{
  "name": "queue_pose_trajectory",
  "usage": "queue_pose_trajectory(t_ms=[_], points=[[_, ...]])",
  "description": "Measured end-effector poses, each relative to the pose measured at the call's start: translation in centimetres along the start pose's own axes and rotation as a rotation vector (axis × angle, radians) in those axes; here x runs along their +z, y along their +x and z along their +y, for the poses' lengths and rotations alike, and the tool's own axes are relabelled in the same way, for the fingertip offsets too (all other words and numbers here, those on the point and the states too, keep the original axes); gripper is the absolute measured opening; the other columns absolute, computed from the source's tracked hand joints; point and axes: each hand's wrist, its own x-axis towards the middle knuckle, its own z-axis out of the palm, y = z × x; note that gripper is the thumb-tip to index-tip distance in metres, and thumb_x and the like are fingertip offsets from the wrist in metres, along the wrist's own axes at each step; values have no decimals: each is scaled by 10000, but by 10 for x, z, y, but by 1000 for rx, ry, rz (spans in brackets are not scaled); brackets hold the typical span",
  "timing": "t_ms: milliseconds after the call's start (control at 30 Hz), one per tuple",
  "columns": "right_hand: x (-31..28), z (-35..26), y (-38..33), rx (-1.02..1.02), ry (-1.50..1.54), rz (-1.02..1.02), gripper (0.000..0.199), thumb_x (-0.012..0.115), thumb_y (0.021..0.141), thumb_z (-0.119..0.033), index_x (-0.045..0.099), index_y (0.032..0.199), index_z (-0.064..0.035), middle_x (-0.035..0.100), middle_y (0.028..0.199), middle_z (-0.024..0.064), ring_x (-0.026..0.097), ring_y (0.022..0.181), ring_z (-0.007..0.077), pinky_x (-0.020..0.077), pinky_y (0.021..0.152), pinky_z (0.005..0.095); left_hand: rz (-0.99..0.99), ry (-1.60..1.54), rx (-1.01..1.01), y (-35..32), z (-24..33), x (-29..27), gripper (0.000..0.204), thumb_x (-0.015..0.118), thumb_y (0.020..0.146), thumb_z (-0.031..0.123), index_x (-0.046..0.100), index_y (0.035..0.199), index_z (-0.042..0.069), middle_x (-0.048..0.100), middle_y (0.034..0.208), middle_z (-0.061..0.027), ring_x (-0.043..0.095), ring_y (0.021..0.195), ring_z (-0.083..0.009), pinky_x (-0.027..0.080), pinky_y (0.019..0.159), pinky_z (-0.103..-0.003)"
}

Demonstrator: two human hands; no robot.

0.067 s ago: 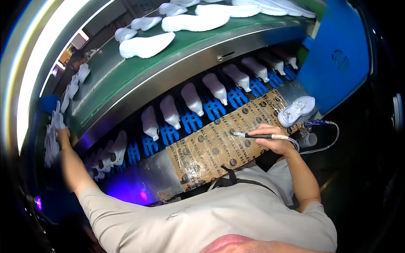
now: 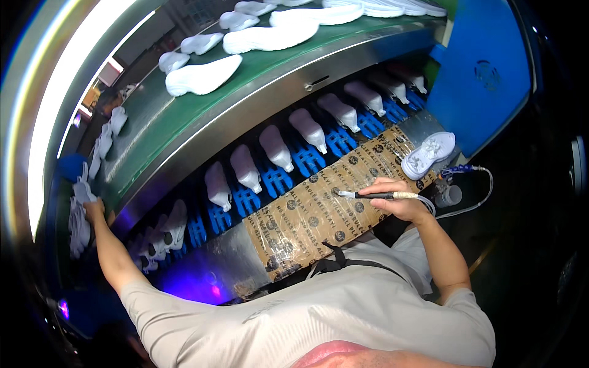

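At the far left of the view, the left hand (image 2: 94, 210) reached out to a row of white soles (image 2: 80, 227) and touched one near its end; I cannot tell whether its grip was closed on that sole or only lay against it. On the near side, to the right, the right hand (image 2: 402, 199) had a narrow grip on a brush (image 2: 375, 195) with a black handle, its tip pointing left above a sheet of brown cardboard (image 2: 300, 224). Whether the tip touched the cardboard could not be made out. A thin hose (image 2: 477, 207) curved away behind the brush. The cardboard, under clear film, covered much of the metal worktop (image 2: 211, 270), whose left part was lit purple. Near the right end of the worktop, beyond the right hand, lay a single white sole (image 2: 428, 156), with a small clear jar (image 2: 451, 196) just below it. Behind the cardboard, pale foot-shaped forms (image 2: 275, 148) stood in a slanting line, with blue holders (image 2: 278, 180) beside them. Higher up, more soles (image 2: 202, 75) lay on a green belt (image 2: 162, 116), next to a blue panel (image 2: 478, 80).
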Motion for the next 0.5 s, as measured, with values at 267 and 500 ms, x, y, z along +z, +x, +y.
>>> queue_pose_trajectory(t_ms=[267, 500], points=[[-2, 19, -17, 45, 81, 30, 329, 717, 916, -123, 750, 1238, -69, 714, 1074, 105, 641, 983, 215, 495, 891, 306, -37, 105, 90, -21, 5, -30, 815, 663, 868, 590, 617, 1289, -107, 633, 1343, -307, 652, 1200, -448, 497, 1037, -522], [6, 28, -13, -2, 159, 135, 299, 743, 909, -97, 765, 1206, -62, 743, 1033, 78, 657, 924, 165, 519, 840, 289, 176, -387, 211, -138, 48, -79, 756, 734, 866, 523, 628, 1257, -116, 681, 1248, -312, 684, 1105, -475, 534, 940, -540]])
